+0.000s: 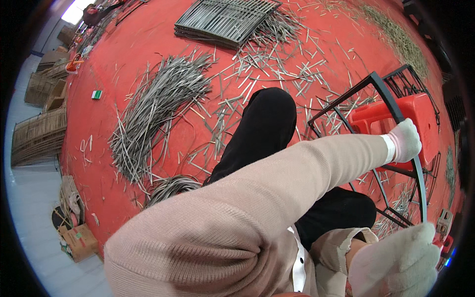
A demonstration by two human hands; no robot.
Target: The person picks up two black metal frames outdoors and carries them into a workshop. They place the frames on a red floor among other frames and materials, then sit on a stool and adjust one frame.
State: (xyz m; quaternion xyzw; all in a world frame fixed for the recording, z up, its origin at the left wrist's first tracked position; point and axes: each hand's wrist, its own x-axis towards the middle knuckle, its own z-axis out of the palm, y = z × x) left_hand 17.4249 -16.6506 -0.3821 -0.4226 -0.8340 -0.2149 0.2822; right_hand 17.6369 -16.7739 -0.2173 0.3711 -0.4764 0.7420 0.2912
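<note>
Both of my hands wear white gloves. My left hand [405, 140] reaches across to the right, its fingers wrapped round the top bar of a black metal frame [385, 96]. The frame stands tilted beside my knees, with thin legs and crossbars. At the lower right, my right hand [398, 260] is at the near end of that same bar, which disappears behind its bent fingers. Its grip is partly hidden. A red plastic stool [425, 116] stands just beyond the frame, partly covered by it and by my left hand.
Grey-green flat strips lie in a large bundle [161, 109] and scattered over the red floor [99, 133]. Slatted panels [225, 21] are stacked ahead. A cardboard box [80, 242] and woven panels [39, 138] stand left. Another black frame [408, 81] is behind the stool. A person [92, 16] is far left.
</note>
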